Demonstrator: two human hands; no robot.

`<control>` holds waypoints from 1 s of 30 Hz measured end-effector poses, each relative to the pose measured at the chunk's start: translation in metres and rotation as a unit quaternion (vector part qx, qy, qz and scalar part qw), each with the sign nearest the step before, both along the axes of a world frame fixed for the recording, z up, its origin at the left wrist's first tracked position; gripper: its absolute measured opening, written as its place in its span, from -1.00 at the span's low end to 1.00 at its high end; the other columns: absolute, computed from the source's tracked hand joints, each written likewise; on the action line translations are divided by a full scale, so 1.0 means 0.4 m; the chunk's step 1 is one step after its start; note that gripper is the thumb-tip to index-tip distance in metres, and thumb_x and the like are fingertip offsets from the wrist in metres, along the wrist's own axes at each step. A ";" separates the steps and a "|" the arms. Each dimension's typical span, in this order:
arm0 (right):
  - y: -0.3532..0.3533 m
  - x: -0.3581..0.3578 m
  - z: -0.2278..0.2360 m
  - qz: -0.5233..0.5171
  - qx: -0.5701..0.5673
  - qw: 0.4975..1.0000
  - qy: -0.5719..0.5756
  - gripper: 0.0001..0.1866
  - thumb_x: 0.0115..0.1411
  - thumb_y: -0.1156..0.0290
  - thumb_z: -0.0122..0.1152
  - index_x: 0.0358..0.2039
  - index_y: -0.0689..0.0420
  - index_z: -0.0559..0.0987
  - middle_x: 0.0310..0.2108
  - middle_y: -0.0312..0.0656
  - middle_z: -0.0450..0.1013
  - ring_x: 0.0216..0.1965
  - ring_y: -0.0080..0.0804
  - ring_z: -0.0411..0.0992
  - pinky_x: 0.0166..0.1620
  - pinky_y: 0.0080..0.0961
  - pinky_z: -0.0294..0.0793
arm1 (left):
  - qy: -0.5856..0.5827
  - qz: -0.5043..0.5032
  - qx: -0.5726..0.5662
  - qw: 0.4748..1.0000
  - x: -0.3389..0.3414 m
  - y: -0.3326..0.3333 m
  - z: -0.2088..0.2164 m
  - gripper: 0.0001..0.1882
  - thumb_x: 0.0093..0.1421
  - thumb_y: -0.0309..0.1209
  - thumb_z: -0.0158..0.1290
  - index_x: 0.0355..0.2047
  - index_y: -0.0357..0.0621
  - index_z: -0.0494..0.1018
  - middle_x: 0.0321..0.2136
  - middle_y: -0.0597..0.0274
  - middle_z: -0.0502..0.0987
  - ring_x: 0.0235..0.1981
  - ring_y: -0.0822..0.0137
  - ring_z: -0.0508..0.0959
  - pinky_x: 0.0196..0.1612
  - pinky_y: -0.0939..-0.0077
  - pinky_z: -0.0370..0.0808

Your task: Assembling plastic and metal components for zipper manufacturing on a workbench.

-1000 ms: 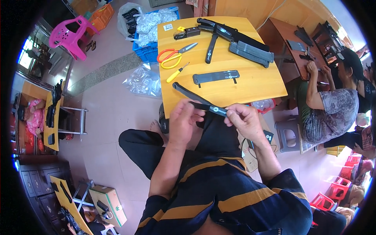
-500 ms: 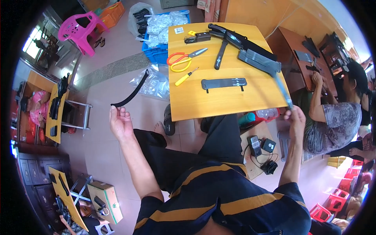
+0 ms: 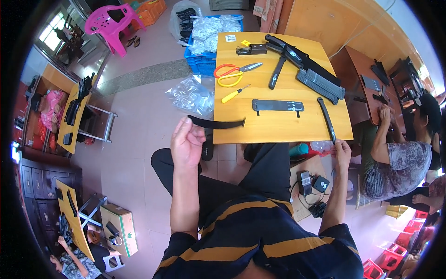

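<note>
My left hand (image 3: 187,146) pinches one end of a black strap (image 3: 216,124), which stretches right over the front left corner of the yellow table (image 3: 283,132). My right hand (image 3: 343,153), at the front right corner, grips the lower end of a narrow dark printed strip (image 3: 326,116) that slants over the tabletop. Between the hands, a flat dark grey printed piece (image 3: 278,106) lies with two small black tabs at its near edge. Behind it are a stack of grey strips (image 3: 320,85) and a pile of black straps (image 3: 302,59); a single dark strap (image 3: 277,73) lies beside them.
Scissors (image 3: 237,74) with red and yellow handles, a yellow-handled pointed tool (image 3: 232,95) and a small black box (image 3: 257,49) lie on the table's left. A blue crate (image 3: 200,63) stands beyond its left edge. A co-worker (image 3: 399,153) sits at right.
My left hand has swung the strap rightward, from beside the table to over its front left corner. The right hand has moved slightly down and left with its strip. The view has shifted.
</note>
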State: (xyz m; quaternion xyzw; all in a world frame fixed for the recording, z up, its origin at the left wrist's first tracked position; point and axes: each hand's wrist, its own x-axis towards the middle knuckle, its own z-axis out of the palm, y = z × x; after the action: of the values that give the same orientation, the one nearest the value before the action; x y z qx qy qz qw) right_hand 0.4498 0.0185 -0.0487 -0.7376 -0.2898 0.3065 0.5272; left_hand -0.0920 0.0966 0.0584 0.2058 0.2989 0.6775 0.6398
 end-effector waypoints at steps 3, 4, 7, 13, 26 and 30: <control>-0.030 0.032 -0.028 -0.034 -0.011 0.950 -0.310 -0.64 0.38 0.29 0.27 0.08 0.22 0.54 -0.46 -0.19 0.56 -0.50 -0.41 0.55 -0.41 -0.41 0.52 | 0.034 -0.047 0.003 0.998 0.061 0.003 0.025 -0.83 0.44 -0.39 0.06 -0.06 -0.21 0.51 -0.43 0.31 0.60 -0.46 0.48 0.61 -0.40 0.58 0.55; -0.016 -0.014 0.014 -0.028 -0.008 0.951 -0.309 -0.64 0.38 0.29 0.27 0.08 0.22 0.54 -0.46 -0.19 0.56 -0.50 -0.41 0.55 -0.41 -0.41 0.52 | 0.036 -0.041 0.004 0.999 0.068 -0.003 0.027 -0.83 0.44 -0.39 0.06 -0.06 -0.21 0.51 -0.43 0.31 0.60 -0.46 0.48 0.61 -0.40 0.58 0.55; -0.014 -0.191 0.176 -0.050 0.038 0.929 -0.366 -0.68 0.35 0.38 0.29 0.06 0.18 0.53 -0.51 -0.19 0.49 -0.45 -0.43 0.51 -0.38 -0.37 0.49 | 0.092 -0.065 0.019 0.993 0.114 -0.015 0.029 -0.80 0.42 -0.40 0.10 -0.05 -0.24 0.55 -0.42 0.31 0.62 -0.43 0.52 0.60 -0.39 0.61 0.54; -0.001 -0.558 0.319 0.263 0.193 0.873 -0.362 -0.37 0.04 0.27 0.63 0.12 0.06 0.56 -0.44 -0.24 0.49 -0.50 -0.44 0.49 -0.40 -0.46 0.53 | 0.228 -0.076 0.054 0.969 0.240 -0.063 0.048 -0.86 0.36 -0.46 0.18 -0.12 -0.24 0.62 -0.37 0.31 0.63 -0.37 0.54 0.59 -0.29 0.62 0.56; 0.049 -0.630 0.322 0.300 0.212 0.917 -0.157 -0.80 0.46 0.42 0.13 -0.07 0.22 0.65 -0.44 -0.29 0.46 -0.48 -0.60 0.41 -0.40 -0.63 0.37 | 0.198 -0.138 0.129 0.962 0.248 -0.107 0.078 -0.55 0.27 -0.54 0.25 0.18 -0.23 0.50 -0.10 0.21 0.63 -0.19 0.53 0.57 -0.11 0.62 0.56; 0.049 -0.634 0.292 0.277 0.196 0.937 0.084 -0.76 0.51 0.34 0.13 -0.06 0.22 0.67 -0.43 -0.41 0.45 -0.49 -0.67 0.36 -0.40 -0.70 0.34 | 0.436 -0.029 0.161 0.885 0.204 -0.101 0.039 -0.53 0.23 -0.40 0.33 0.12 -0.27 0.53 -0.07 0.15 0.60 -0.19 0.46 0.58 -0.11 0.60 0.56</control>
State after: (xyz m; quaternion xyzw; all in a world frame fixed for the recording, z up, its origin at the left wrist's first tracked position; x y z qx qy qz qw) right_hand 0.1963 0.0382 0.0683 -0.4815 -0.4916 0.4390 0.5778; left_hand -0.0105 0.0562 0.0739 0.5893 0.4279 0.5396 0.4224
